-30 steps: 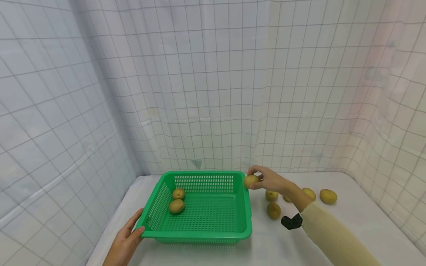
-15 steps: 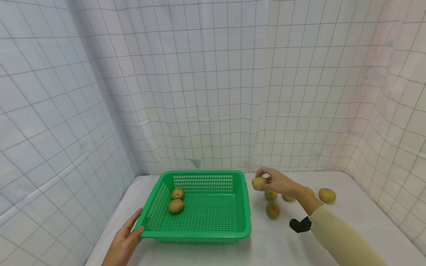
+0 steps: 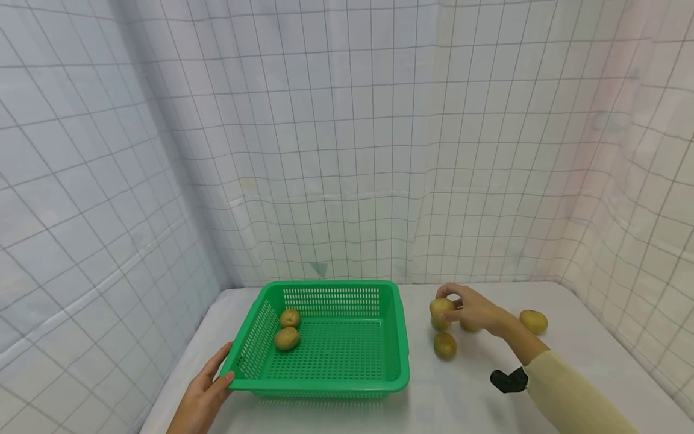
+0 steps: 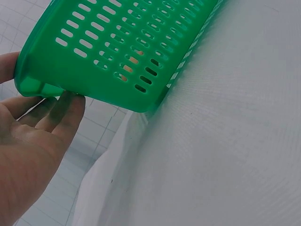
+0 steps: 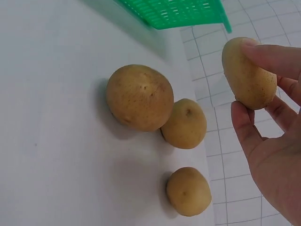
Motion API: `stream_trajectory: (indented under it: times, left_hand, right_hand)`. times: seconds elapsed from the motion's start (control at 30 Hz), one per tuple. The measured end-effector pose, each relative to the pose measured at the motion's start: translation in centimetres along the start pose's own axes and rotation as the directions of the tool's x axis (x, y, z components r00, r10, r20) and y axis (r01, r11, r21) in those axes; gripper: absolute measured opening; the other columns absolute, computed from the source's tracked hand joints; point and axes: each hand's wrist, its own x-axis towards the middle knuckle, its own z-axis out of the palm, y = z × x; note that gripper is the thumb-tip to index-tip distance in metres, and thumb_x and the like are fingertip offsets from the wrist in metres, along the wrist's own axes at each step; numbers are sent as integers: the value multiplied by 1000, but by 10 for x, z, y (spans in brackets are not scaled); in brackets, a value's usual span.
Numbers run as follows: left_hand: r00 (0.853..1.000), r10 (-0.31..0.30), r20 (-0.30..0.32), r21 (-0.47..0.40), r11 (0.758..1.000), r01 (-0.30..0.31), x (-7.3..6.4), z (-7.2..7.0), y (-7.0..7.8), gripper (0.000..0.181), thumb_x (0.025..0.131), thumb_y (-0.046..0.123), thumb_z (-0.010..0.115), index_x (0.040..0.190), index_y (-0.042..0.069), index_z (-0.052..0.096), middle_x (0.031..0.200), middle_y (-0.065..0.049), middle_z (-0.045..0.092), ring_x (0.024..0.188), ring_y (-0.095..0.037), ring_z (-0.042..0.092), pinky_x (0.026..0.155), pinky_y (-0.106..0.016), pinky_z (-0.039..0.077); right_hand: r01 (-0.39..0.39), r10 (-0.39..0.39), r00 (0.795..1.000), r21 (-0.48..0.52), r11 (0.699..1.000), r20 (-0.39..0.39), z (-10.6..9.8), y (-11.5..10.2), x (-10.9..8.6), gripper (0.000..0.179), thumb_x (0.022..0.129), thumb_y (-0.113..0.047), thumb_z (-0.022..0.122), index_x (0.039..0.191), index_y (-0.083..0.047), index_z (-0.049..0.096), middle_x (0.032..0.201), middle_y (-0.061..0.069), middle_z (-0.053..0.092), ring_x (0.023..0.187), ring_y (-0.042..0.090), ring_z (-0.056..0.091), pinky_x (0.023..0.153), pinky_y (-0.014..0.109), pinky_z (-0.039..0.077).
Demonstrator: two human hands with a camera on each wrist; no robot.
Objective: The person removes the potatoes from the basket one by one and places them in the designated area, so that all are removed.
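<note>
In the lower left of the head view we see the left hand (image 3: 202, 392) gripping the near left corner of a green basket (image 3: 325, 384); from the left wrist we make out its thumb at the top of the rim and its fingers beneath. Along the basket's left side we find a potato (image 3: 290, 317) and, just below it in the frame, a bigger-looking potato (image 3: 287, 339). Right of centre in the lower half, the right hand (image 3: 470, 308) holds a potato (image 3: 441, 306) between thumb and fingers, outside the basket. In the right wrist view we see this held potato at upper right, raised and apart from three others on the white worktop (image 3: 428, 404). In the head view it partly covers another potato (image 3: 440, 324), with one more potato (image 3: 445, 345) just below; under the hand we glimpse a partly hidden potato (image 3: 470, 327), and farther right, past the forearm, a yellowish potato (image 3: 534, 321). A pale sleeve (image 3: 575, 392) runs to the lower right corner, a black object (image 3: 508, 380) at its cuff. Behind, we have white gridded sheeting (image 3: 347, 150) across the upper frame.
</note>
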Motion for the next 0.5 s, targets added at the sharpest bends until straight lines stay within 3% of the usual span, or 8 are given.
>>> stream_trajectory:
  times: [0.13, 0.33, 0.5]
  left_hand:
    - [1000, 9, 7, -19, 1000, -9, 0, 0, -1, 69, 112, 4, 43, 157, -16, -5, 160, -38, -16, 128, 4, 49, 100, -21, 48]
    - [1000, 8, 5, -18, 1000, -8, -1, -2, -2, 69, 112, 4, 43, 156, -17, -6, 159, -39, -17, 126, 6, 49, 99, -19, 48]
    - [1000, 19, 12, -21, 1000, -18, 1, -1, -3, 69, 112, 4, 43, 156, -17, -6, 159, -39, -16, 127, 4, 51, 99, -20, 48]
  right_hand:
    - [4, -4, 1000, 4, 1000, -2, -1, 6, -9, 33, 92, -12, 79, 119, -7, 61, 129, 12, 56, 110, 33, 60, 93, 47, 48]
    - [-75, 73, 997, -43, 996, -40, 2, 21, -25, 37, 91, -25, 82, 121, -15, 63, 127, 5, 60, 120, 33, 57, 96, 56, 44]
    - [-79, 71, 993, -95, 992, -90, 0, 34, -36, 36, 88, -27, 84, 117, -17, 64, 125, 3, 62, 118, 32, 57, 94, 52, 48]
